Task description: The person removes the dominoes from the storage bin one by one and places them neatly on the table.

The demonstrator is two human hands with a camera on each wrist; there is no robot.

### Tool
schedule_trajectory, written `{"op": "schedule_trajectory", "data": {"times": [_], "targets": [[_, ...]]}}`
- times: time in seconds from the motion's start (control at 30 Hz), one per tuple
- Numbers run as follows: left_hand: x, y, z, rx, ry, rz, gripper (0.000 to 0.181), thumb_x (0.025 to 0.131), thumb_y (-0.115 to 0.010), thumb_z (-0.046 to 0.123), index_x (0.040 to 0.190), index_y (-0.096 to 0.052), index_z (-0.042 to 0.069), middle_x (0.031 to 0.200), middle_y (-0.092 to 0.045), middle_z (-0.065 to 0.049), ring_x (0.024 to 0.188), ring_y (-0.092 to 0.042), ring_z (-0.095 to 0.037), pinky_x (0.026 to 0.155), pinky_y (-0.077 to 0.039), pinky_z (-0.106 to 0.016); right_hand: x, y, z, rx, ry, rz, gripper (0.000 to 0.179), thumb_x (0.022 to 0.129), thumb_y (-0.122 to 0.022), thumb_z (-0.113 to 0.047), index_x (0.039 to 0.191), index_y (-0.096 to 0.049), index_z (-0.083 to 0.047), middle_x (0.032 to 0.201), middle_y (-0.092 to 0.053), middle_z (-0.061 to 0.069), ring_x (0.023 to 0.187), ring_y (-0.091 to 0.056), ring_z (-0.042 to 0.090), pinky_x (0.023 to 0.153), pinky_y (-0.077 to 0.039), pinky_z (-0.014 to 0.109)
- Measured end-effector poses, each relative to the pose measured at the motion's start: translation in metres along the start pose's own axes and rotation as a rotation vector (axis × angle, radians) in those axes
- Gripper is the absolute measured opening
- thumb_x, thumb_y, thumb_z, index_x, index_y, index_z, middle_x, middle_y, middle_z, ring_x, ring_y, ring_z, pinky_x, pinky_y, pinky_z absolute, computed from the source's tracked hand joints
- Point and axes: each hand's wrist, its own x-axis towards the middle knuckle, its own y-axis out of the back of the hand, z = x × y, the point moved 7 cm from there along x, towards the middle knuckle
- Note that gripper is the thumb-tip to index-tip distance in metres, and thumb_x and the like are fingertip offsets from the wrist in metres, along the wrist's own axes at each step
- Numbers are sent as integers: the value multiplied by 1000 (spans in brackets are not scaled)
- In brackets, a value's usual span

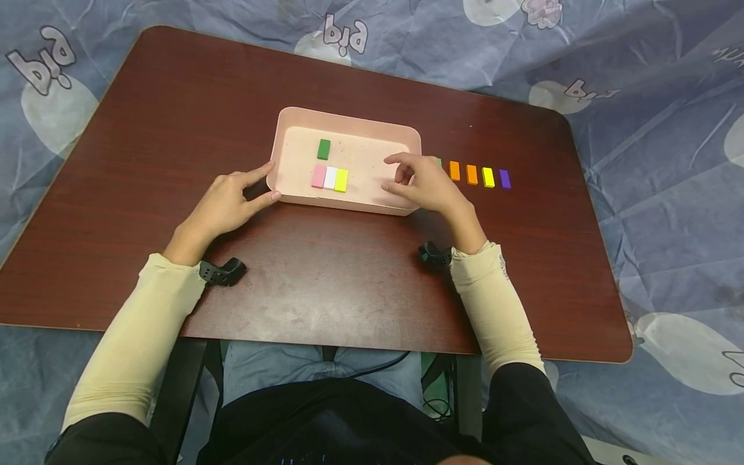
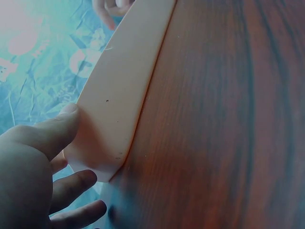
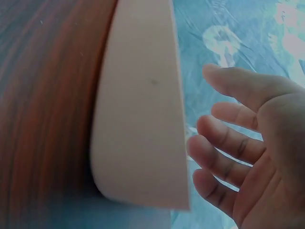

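Note:
A shallow pale pink tray sits on the table, and my left hand touches its left end. In the left wrist view, the thumb lies against the tray's wall, with the other fingers loosely extended by the corner. Over the tray's right end hovers my right hand, fingers loosely bent and thumb apart, with nothing showing between them. Inside the tray, a pink block, a white block and a yellow block form a row. Behind them lies a green block.
Right of the tray, an orange block, another orange block, a yellow block and a purple block are lined up. A green block is mostly hidden behind my right hand. The brown table has rounded corners.

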Motion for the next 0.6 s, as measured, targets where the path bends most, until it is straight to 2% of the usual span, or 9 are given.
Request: {"op": "schedule_trajectory", "data": {"times": [0.2, 0.37, 0.6], "targets": [[0, 0, 1, 2, 5, -2, 63, 86, -59, 47, 139, -41, 20, 125, -51, -24, 114, -49, -38, 93, -37, -50, 13, -17, -5, -18, -3, -40, 44, 81, -70, -27, 116, -59, -3, 73, -57, 2, 65, -50, 15, 64, -41, 27], [0, 0, 1, 5, 13, -5, 62, 86, -59, 47, 139, -41, 21, 125, -51, -25, 114, -49, -38, 93, -37, -50, 23, -29, -7, -3, -25, -72, 42, 81, -70, -26, 115, -59, -4, 74, -56, 3, 66, -48, 16, 63, -40, 27], [0, 0, 1, 7, 21, -10, 63, 86, -59, 47, 139, -40, 21, 125, -51, -25, 114, -48, -38, 93, -37, -50, 36, -42, -9, -35, -61, -93, 43, 79, -71, -27, 114, -61, -7, 74, -59, 1, 65, -50, 15, 62, -40, 25]]}}
